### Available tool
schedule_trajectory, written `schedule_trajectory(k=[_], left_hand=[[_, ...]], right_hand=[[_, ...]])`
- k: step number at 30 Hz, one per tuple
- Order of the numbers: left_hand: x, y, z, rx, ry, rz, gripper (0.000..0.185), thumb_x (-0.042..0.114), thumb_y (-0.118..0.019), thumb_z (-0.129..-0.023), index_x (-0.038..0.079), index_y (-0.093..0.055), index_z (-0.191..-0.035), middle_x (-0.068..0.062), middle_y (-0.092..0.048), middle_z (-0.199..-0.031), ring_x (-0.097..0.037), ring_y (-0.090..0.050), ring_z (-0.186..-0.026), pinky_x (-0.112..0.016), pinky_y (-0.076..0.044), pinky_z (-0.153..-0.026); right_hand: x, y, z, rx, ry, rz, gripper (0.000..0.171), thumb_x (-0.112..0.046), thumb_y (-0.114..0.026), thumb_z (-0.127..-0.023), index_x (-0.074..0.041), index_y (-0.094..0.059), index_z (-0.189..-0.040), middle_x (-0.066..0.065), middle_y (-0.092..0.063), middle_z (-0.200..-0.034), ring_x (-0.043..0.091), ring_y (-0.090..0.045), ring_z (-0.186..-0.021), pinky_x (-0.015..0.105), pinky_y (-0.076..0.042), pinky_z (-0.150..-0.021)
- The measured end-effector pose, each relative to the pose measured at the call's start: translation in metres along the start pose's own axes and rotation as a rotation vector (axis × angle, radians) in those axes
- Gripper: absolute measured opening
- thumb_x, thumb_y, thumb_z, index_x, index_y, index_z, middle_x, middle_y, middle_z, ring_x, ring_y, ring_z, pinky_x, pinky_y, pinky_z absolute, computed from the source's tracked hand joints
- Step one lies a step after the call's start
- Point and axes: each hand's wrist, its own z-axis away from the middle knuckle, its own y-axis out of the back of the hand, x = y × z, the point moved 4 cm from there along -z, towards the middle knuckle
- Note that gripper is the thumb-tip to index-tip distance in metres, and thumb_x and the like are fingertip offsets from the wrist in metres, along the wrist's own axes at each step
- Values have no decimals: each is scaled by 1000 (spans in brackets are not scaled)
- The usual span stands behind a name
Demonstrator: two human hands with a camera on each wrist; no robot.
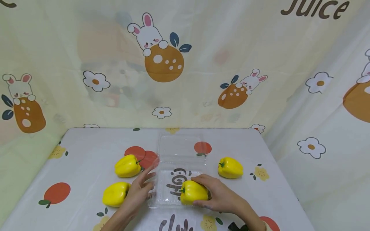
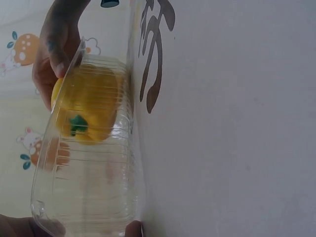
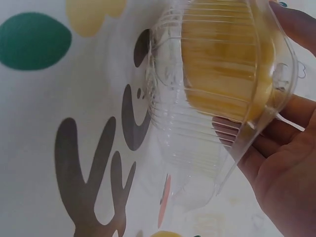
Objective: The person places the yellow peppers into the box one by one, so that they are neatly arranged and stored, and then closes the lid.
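A clear plastic clamshell box [image 1: 163, 199] lies on the table with its lid [image 1: 174, 147] folded back, away from me. My right hand [image 1: 222, 194] grips a yellow bell pepper [image 1: 194, 192] at the box's right side, stem toward the left. Through the clear wall, the left wrist view shows this pepper [image 2: 91, 98] within the box. My left hand [image 1: 138, 192] touches the box's left edge with loosely extended fingers. In the left wrist view, only its fingertips [image 2: 132, 228] show.
Two more yellow peppers lie left of the box, one farther back [image 1: 127, 166] and one nearer [image 1: 115, 194], close beside my left wrist. Another pepper [image 1: 230, 167] lies to the right. A printed curtain [image 1: 196, 96] rises behind the table.
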Motion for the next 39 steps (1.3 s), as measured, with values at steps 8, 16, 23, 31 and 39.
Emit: schedule_trajectory(k=[8,16,23,31,39], left_hand=[[2,0,2,-4,-2,7,67,4,-55,-101,28,-44,-162,-22,-46,-163,-45,-54,-138,-45,-62,-98],[1,0,2,-4,15,0,67,5,-55,-101,28,-42,-163,-22,-46,-163,-46,-54,-138,-48,-61,-100],[0,-1,3,-5,27,-1,70,6,-56,-99,29,-42,-163,-20,-46,-164,-46,-54,-140,-52,-60,-103],[0,-2,4,-2,31,-6,69,5,-55,-100,28,-40,-164,-22,-45,-164,-47,-54,-139,-52,-60,-103],[-2,-1,3,6,45,-8,69,6,-54,-101,29,-39,-165,-21,-45,-165,-45,-53,-139,-51,-60,-104]], right_hand=[[-1,-2,-1,-24,-36,28,76,-53,-78,-92,-11,-56,-151,-4,-63,-147,10,-60,-124,34,-54,-113],[-2,-4,-3,-55,-67,86,79,-55,-76,-93,-10,-54,-154,-1,-61,-150,14,-60,-127,40,-53,-114],[-3,-3,-3,-74,-74,96,80,-52,-77,-93,-8,-52,-155,1,-59,-151,15,-59,-129,42,-53,-115],[-4,-3,-2,-85,-75,87,78,-50,-78,-93,-9,-53,-154,3,-58,-153,17,-59,-130,44,-52,-116],[-4,6,1,-51,-38,46,77,-52,-77,-94,-12,-52,-155,6,-57,-156,21,-59,-137,47,-50,-117]])
